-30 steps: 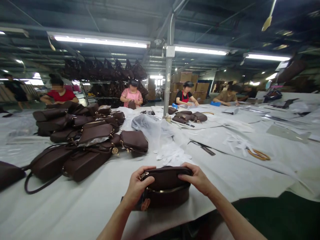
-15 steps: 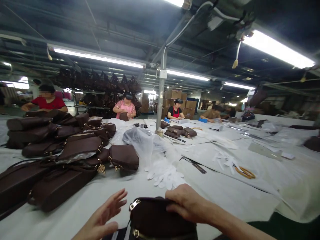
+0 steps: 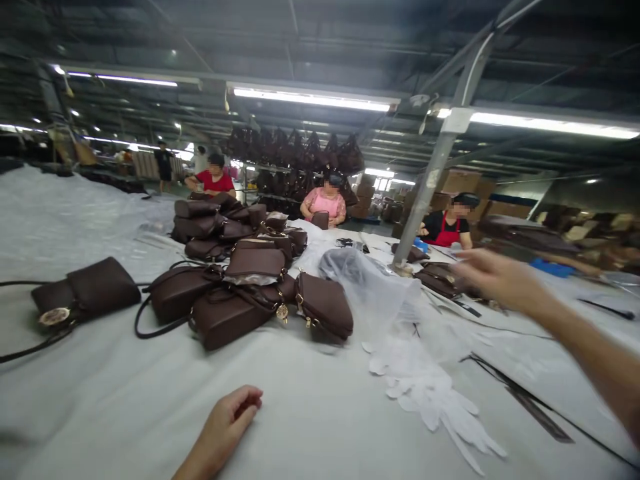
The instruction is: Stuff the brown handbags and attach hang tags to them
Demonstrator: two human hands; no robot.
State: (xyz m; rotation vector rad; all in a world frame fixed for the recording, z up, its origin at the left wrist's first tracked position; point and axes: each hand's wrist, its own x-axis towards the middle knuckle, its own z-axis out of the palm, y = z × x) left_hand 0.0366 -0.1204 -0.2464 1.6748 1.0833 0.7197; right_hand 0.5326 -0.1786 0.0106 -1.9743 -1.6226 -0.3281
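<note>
My left hand [image 3: 225,427] is low over the white-covered table, its fingers loosely curled with a gap to the thumb, holding nothing. My right hand [image 3: 487,273], smeared by motion, reaches far forward on the right with fingers stretched out. Beyond it is a blurred dark brown shape [image 3: 530,230] that looks like a bag, apart from the fingers. A brown handbag [image 3: 325,307] with gold zip pulls lies at the front of a pile of similar bags [image 3: 255,263]. On the far left another brown bag [image 3: 95,290] with a strap and round gold charm lies alone.
White gloves [image 3: 435,393] and a clear plastic bag [image 3: 370,280] lie mid-table. Dark straps [image 3: 525,400] are at the right. A grey post [image 3: 433,180] rises from the table. Several co-workers stand or sit beyond, one in a pink apron [image 3: 325,203].
My right hand has let go of the brown bag and swung forward and right. My left hand has curled its fingers. The view has turned left, so the pile appears further right.
</note>
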